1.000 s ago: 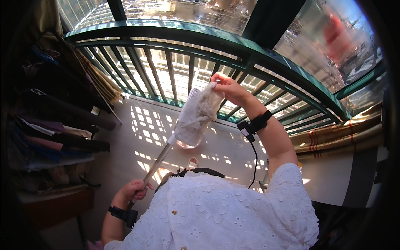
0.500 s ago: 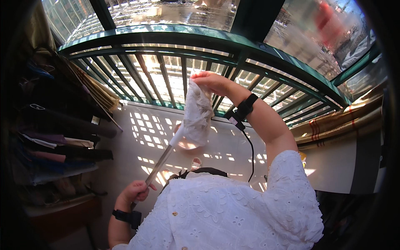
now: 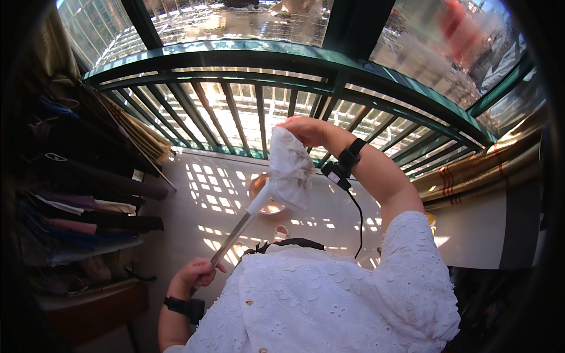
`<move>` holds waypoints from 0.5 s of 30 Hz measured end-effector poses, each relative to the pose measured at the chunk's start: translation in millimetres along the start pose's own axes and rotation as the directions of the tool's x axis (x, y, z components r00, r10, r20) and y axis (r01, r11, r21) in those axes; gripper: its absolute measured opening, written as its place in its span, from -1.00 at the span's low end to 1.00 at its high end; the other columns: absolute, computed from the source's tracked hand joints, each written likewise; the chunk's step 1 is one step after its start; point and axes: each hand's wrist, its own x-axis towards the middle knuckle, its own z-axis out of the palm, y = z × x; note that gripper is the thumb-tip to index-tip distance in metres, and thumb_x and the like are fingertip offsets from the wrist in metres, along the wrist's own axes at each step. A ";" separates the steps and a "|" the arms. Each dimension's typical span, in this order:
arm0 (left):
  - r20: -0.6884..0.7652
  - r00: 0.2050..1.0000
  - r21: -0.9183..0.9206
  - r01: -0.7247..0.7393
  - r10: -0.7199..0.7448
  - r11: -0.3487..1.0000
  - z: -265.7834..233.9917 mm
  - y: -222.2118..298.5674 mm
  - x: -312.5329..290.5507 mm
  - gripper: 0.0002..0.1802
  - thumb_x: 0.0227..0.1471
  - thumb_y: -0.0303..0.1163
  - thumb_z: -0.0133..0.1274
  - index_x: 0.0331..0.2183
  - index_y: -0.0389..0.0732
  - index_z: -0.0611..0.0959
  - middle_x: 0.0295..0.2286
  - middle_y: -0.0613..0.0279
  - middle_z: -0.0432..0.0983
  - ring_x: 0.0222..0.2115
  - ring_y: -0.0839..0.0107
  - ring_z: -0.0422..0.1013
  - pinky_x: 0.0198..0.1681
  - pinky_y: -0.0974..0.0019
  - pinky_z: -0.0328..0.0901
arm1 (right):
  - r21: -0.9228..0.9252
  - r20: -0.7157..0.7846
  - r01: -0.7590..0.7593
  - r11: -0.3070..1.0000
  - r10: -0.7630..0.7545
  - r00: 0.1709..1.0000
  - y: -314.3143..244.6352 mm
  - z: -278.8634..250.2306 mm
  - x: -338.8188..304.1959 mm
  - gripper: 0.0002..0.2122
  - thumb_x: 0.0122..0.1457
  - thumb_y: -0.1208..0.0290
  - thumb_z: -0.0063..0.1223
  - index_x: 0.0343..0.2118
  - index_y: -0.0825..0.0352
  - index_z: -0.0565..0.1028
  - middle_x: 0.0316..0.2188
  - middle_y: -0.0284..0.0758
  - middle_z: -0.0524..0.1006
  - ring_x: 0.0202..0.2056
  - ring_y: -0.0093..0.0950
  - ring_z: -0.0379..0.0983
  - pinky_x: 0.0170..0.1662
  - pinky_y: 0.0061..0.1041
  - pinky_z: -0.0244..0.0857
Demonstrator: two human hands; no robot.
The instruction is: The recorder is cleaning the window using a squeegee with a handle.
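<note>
A long-handled mop (image 3: 235, 235) slants up across my front, with a grey metal pole and a white neck. Its flat white head is wrapped in a wet-looking, dirty white cloth (image 3: 291, 170). My left hand (image 3: 198, 273) is closed around the pole at the lower left. At the head's top edge, my right hand (image 3: 303, 130) pinches the cloth, its fingers partly hidden behind it. Below the mop head, a pinkish-brown basin (image 3: 258, 187) stands on the floor, partly covered from sight.
A dark green railing (image 3: 247, 59) with windows runs along the far side. Clothes on hangers (image 3: 88, 206) crowd the left, beside a gathered curtain (image 3: 144, 135). Another striped curtain (image 3: 465, 185) and a grey-white surface (image 3: 471, 229) are at the right. A cable (image 3: 359, 217) hangs from my right wrist band.
The mop head and my right hand have moved slightly down and to the right in view, and the head has turned a little. Both hands keep their grips.
</note>
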 end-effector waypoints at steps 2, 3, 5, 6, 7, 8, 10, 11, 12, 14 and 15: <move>0.040 0.999 -0.014 -0.011 0.012 1.000 -3.2 1.0 1.8 -0.50 0.13 -0.14 -0.10 -0.17 -0.47 0.47 -0.77 0.40 0.11 -0.82 0.67 -0.03 -0.77 0.53 -0.13 | 0.160 0.076 0.024 0.987 -0.037 0.996 4.6 -2.4 -1.6 -0.77 0.16 0.27 0.00 -0.33 0.35 0.52 -0.41 -0.37 0.55 -0.38 -0.56 0.48 -0.28 -0.55 0.38; 0.078 0.997 -0.030 -0.027 0.029 0.999 -5.4 2.8 2.8 -0.48 0.12 -0.12 -0.10 -0.16 -0.47 0.46 -0.78 0.39 0.11 -0.82 0.66 -0.03 -0.78 0.53 -0.12 | 0.161 0.074 0.031 0.987 -0.043 0.996 7.6 -4.0 -0.4 -0.77 0.16 0.27 0.00 -0.33 0.35 0.52 -0.41 -0.37 0.55 -0.38 -0.56 0.48 -0.28 -0.55 0.38; 0.137 0.990 -0.079 -0.032 0.042 0.996 -6.1 3.3 4.5 -0.46 0.12 -0.11 -0.10 -0.15 -0.47 0.45 -0.77 0.38 0.12 -0.82 0.66 -0.02 -0.78 0.53 -0.10 | 0.301 0.120 0.000 0.954 -0.038 0.992 15.2 -5.8 1.3 -0.74 0.21 0.27 -0.09 -0.23 0.37 0.48 -0.32 -0.32 0.55 -0.33 -0.51 0.50 -0.20 -0.48 0.41; 0.196 0.979 -0.133 -0.033 0.059 0.991 -6.5 3.0 6.2 -0.44 0.12 -0.09 -0.10 -0.13 -0.48 0.44 -0.77 0.37 0.12 -0.82 0.66 -0.01 -0.78 0.53 -0.09 | 0.302 0.117 0.009 0.953 -0.047 0.992 17.8 -3.5 0.1 -0.74 0.21 0.27 -0.09 -0.23 0.37 0.48 -0.32 -0.32 0.55 -0.33 -0.51 0.50 -0.20 -0.48 0.41; 0.196 0.979 -0.123 -0.035 0.059 0.992 -7.7 1.6 7.5 -0.44 0.12 -0.09 -0.10 -0.13 -0.48 0.44 -0.77 0.37 0.12 -0.82 0.66 -0.01 -0.78 0.53 -0.09 | 0.380 0.153 0.006 0.925 -0.070 0.986 21.3 0.4 -1.7 -0.72 0.23 0.26 -0.15 -0.19 0.37 0.46 -0.29 -0.30 0.54 -0.29 -0.49 0.51 -0.17 -0.46 0.42; 0.230 0.971 -0.179 -0.018 0.059 0.984 -9.1 -1.0 8.5 -0.43 0.12 -0.09 -0.11 -0.13 -0.48 0.44 -0.77 0.37 0.13 -0.82 0.65 0.00 -0.77 0.53 -0.07 | 0.455 0.188 0.000 0.890 -0.096 0.978 24.3 3.2 -3.1 -0.70 0.26 0.25 -0.20 -0.15 0.37 0.44 -0.26 -0.28 0.54 -0.26 -0.46 0.51 -0.13 -0.43 0.42; 0.264 0.963 -0.223 0.001 0.059 0.975 -12.0 -3.2 11.0 -0.43 0.12 -0.08 -0.12 -0.12 -0.48 0.43 -0.76 0.36 0.14 -0.82 0.64 0.02 -0.77 0.53 -0.06 | 0.523 0.289 -0.014 0.852 -0.162 0.944 25.2 10.4 -8.2 -0.67 0.28 0.25 -0.28 -0.13 0.41 0.42 -0.23 -0.22 0.53 -0.22 -0.42 0.51 -0.11 -0.39 0.43; 0.284 0.957 -0.208 -0.003 0.064 0.978 -13.0 -2.7 12.6 -0.43 0.12 -0.08 -0.12 -0.12 -0.48 0.43 -0.76 0.36 0.15 -0.82 0.63 0.03 -0.77 0.53 -0.04 | 0.625 0.334 -0.021 0.780 -0.242 0.911 25.1 16.0 -11.1 -0.67 0.29 0.26 -0.30 -0.14 0.43 0.42 -0.23 -0.19 0.53 -0.23 -0.40 0.51 -0.13 -0.38 0.44; 0.304 0.950 -0.194 -0.010 0.070 0.981 -14.8 -1.7 14.4 -0.43 0.12 -0.08 -0.12 -0.12 -0.48 0.44 -0.75 0.36 0.15 -0.82 0.62 0.05 -0.76 0.53 -0.02 | 0.714 0.369 -0.042 0.699 -0.325 0.871 21.1 24.8 -15.3 -0.66 0.29 0.27 -0.32 -0.15 0.45 0.42 -0.23 -0.17 0.52 -0.23 -0.38 0.52 -0.14 -0.37 0.45; 0.338 0.937 -0.202 -0.014 0.083 0.979 -16.2 0.3 16.9 -0.44 0.12 -0.10 -0.11 -0.13 -0.48 0.44 -0.71 0.33 0.23 -0.75 0.58 0.16 -0.69 0.53 0.06 | 0.778 0.403 -0.084 0.623 -0.391 0.828 20.0 38.0 -15.3 -0.67 0.29 0.30 -0.33 -0.19 0.47 0.42 -0.26 -0.15 0.53 -0.27 -0.37 0.52 -0.16 -0.36 0.47; 0.210 0.970 -0.051 -0.112 0.121 0.992 -11.4 1.5 18.0 -0.46 0.12 -0.10 -0.10 -0.14 -0.46 0.45 -0.68 0.32 0.29 -0.71 0.56 0.20 -0.64 0.52 0.10 | 0.805 0.298 0.025 0.593 -0.440 0.847 23.1 40.8 -13.8 -0.67 0.27 0.27 -0.28 -0.23 0.47 0.42 -0.30 -0.18 0.49 -0.31 -0.45 0.50 -0.24 -0.49 0.48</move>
